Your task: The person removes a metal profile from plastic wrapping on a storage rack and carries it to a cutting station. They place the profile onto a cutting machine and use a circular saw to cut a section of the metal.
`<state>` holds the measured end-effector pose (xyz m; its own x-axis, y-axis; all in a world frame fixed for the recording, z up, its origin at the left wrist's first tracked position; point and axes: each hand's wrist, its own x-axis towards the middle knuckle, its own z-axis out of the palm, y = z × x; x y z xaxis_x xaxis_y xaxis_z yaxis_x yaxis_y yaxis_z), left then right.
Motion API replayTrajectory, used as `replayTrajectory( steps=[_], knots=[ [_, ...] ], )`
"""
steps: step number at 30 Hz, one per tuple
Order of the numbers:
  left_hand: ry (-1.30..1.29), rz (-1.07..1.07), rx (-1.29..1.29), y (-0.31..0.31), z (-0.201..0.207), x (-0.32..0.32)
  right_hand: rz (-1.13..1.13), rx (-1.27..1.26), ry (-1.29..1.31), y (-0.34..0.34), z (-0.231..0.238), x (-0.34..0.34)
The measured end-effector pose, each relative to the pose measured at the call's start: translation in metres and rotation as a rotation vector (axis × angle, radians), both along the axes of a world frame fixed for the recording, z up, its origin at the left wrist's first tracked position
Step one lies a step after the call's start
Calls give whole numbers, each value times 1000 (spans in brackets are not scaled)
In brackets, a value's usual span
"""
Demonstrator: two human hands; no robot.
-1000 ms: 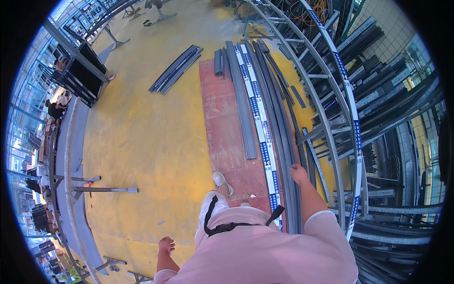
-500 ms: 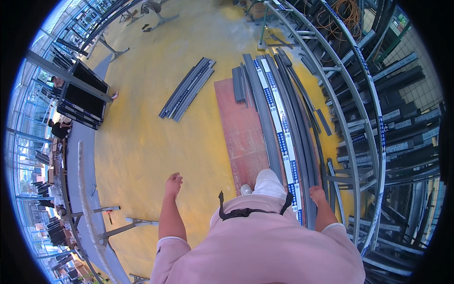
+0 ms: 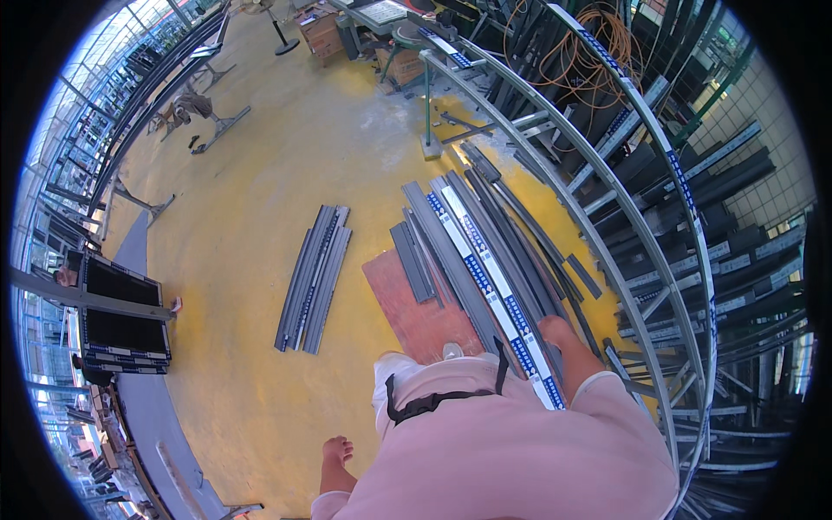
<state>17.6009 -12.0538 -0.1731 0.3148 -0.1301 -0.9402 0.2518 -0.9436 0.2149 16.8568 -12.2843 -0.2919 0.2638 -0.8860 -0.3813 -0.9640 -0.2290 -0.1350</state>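
My left hand (image 3: 338, 449) hangs over the yellow floor at the lower middle, its fingers loosely bent and a little apart, with nothing in them. My right hand (image 3: 557, 331) hangs at my right side, in front of a row of long grey metal profiles (image 3: 457, 260). It seems to be above them, not gripping any; its fingers cannot be made out clearly. Among these profiles lie white strips with blue print (image 3: 490, 293). Part of the row rests on a red board (image 3: 407, 303) by my feet. A smaller bundle of grey profiles (image 3: 314, 277) lies apart on the floor to the left.
Along the right runs a curved-looking metal rack (image 3: 620, 260), with many dark profiles stacked behind it. An orange coiled hose (image 3: 589, 52) hangs at the far right. Cardboard boxes (image 3: 319, 39) stand at the back. On the left, a person is beside a black framed panel (image 3: 126, 312).
I have stepped forward and my view has turned right, so the profiles lie lower in it. My left arm has swung back; my right hand has swung forward.
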Motion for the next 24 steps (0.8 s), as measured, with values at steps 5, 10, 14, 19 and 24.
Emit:
replayTrajectory(
  steps=[5,10,14,19,24],
  knots=[
    [106,132,272,-59,2,26,-612,103,-698,-311,152,200],
    [59,52,138,-291,-27,137,-716,65,-720,-477,112,283],
    [-325,-139,-392,-587,1,261,-191,313,-172,-514,39,301],
    [-532,-325,-879,-890,186,268,-246,532,-268,-541,-17,327],
    [-396,-468,-936,-1061,212,246,-1157,809,-457,-612,-7,365]
  ],
)
